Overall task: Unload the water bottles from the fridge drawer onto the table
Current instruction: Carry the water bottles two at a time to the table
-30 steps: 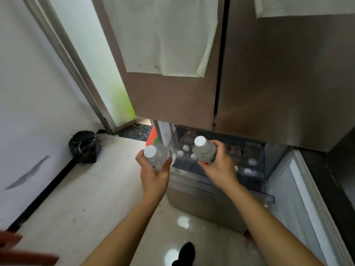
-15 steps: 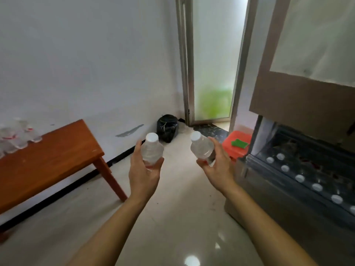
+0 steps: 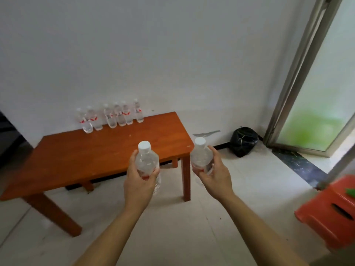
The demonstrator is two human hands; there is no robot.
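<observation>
Left hand (image 3: pixel 138 181) fingers wrapped round one water bottle (image 3: pixel 147 162), right hand (image 3: pixel 213 174) gripping a second bottle (image 3: pixel 201 156), both upright (white caps up) in the air in front of the wooden table (image 3: pixel 96 156), six bottles (image 3: pixel 113 116) standing along its far edge.

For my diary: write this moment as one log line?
left hand: grips left bottle | right hand: grips right bottle | table: row of bottles by wall | stage: carrying

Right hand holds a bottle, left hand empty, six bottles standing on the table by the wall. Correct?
Not quite. The head view shows the left hand gripping a second bottle. The right hand does hold a bottle, and six bottles stand on the table by the wall.
</observation>
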